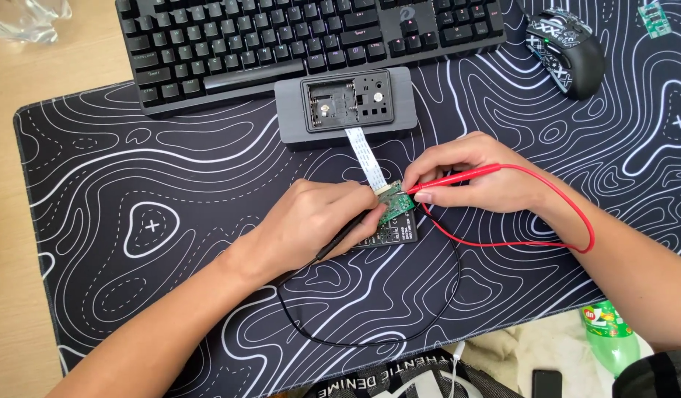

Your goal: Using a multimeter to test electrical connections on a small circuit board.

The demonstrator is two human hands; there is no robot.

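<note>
Pinching red probe (458, 177) in right hand (480, 177) and black probe (348, 236) in left hand (326, 221), tips converging on green circuit board (396, 206) between them, mid-mat (134, 184).

You have a small green circuit board (396, 208) lying flat mid-mat, with your red probe (452, 177) and black probe (346, 234) slanting onto it.
</note>
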